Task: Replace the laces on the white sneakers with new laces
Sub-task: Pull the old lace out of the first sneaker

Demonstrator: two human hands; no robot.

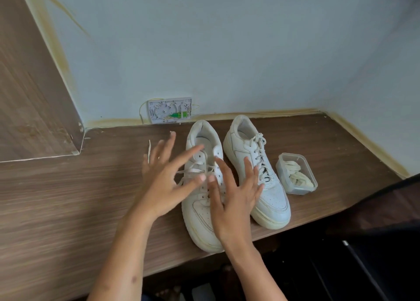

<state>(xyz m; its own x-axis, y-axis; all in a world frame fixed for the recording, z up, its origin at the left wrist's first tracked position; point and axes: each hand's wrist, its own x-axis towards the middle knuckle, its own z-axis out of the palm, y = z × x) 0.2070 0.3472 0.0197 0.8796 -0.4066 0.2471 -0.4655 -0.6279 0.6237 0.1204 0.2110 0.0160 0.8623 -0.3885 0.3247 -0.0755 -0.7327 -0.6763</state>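
Both bare forearms reach in from the near edge, over a wood-grain laminate desk (68,198) with a smooth, streaked brown surface. Fingers of the left hand (167,180) are spread wide and straight, and those of the right hand (231,198) are splayed the same way; neither grasps anything, and motion blur softens the fingertips. Under both palms lies the near sneaker (204,209), white smooth leather with a thick, yellowed rubber sole and a rounded, perforated toe. Its loose lace (195,169), flat and off-white, is slack across the upper eyelets just beneath the left fingers and the right thumb; whether skin touches it cannot be told. Just beyond the right fingers sits the second sneaker (270,194), the same make, laced up fully. Farther right of that hand is a small, clear, rounded-square plastic tub (281,166) holding bundled cream laces (297,175). Past the left fingertips, a thin pale strip (149,150) lies on the desk.
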